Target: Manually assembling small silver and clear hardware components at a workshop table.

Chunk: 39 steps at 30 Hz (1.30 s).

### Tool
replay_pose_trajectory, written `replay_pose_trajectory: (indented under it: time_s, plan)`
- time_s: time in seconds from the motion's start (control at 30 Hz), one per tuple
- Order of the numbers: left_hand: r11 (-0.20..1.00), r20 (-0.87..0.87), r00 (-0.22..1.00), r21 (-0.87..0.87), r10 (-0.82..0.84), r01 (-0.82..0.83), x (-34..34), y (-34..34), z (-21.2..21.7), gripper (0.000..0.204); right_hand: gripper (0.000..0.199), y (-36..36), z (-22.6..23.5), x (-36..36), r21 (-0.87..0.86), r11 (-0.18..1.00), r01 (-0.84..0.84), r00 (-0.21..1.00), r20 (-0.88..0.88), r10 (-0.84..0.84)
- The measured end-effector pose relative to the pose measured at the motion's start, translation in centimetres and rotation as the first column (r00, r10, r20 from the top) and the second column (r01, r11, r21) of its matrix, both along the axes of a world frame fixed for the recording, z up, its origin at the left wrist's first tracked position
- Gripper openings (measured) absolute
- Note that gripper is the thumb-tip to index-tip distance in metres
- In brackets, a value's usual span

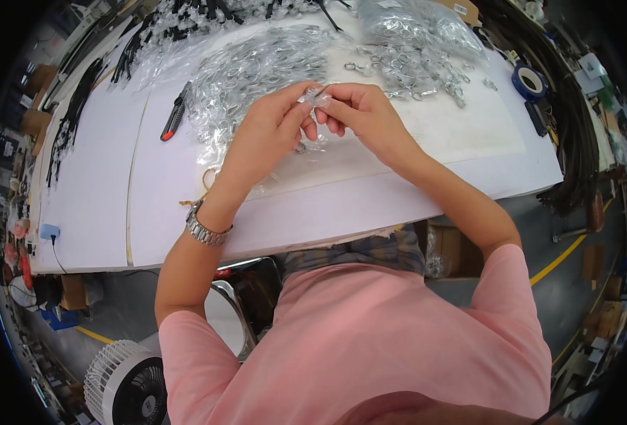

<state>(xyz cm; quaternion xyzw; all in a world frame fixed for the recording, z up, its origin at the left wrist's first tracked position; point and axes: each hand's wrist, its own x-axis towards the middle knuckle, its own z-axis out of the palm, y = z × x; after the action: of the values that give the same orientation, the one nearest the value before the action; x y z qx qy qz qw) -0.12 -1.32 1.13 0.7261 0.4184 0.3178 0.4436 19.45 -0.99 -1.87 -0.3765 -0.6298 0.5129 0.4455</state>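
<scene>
Above the white table, my left hand (276,122) and my right hand (367,115) meet with their fingertips almost touching. Both are closed in a pinch on a small clear plastic bag (320,101). What lies inside the bag is mostly hidden by my fingers. A heap of clear bags with small silvery metal pieces (257,67) spreads just beyond and left of my hands. Farther right lies a looser pile of metal clasps (412,67). A utility knife (176,113) with a black body and red end rests left of the heap.
A large plastic bag (419,25) sits at the table's far side. Blue tape (529,82) lies at the right, near hanging black cords (582,127). More black straps (76,117) lie at the left edge. A white fan (126,382) stands on the floor at lower left.
</scene>
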Motion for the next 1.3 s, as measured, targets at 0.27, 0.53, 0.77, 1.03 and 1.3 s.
replay_pose_trajectory:
  time_s: [0.27, 0.53, 0.77, 1.03, 1.3]
  plan:
    - [0.866, -0.143, 0.972, 0.492, 0.189, -0.095, 0.2, 1.1, -2.3, 0.029, 0.023, -0.8, -0.2, 0.1, -0.135, 0.987, -0.089, 0.992, -0.099, 0.075]
    - [0.97, 0.342, 0.917, 0.052, 0.206, -0.238, -2.0, 2.2, 0.5, 0.028, 0.027, 0.0, 1.3, 8.5, -0.444, 0.895, -0.039, 0.735, -0.62, -0.275]
    - [0.971, 0.283, 0.937, 0.066, 0.203, -0.23, -2.0, 2.5, -0.5, 0.027, 0.016, 3.7, -1.5, 1.6, 0.834, 0.421, -0.358, 0.645, 0.547, -0.534]
    - [0.96, 0.276, 0.925, 0.03, 0.259, -0.278, -2.9, 3.4, -0.8, 0.024, 0.019, 4.7, 0.8, 1.2, 0.586, 0.716, -0.38, 0.451, 0.793, -0.41]
    - [0.989, 0.119, 0.982, -0.038, 0.147, -0.144, -2.3, 2.7, 0.0, 0.025, 0.029, 3.7, 1.3, 0.9, -0.346, 0.856, -0.385, 0.923, -0.112, 0.369]
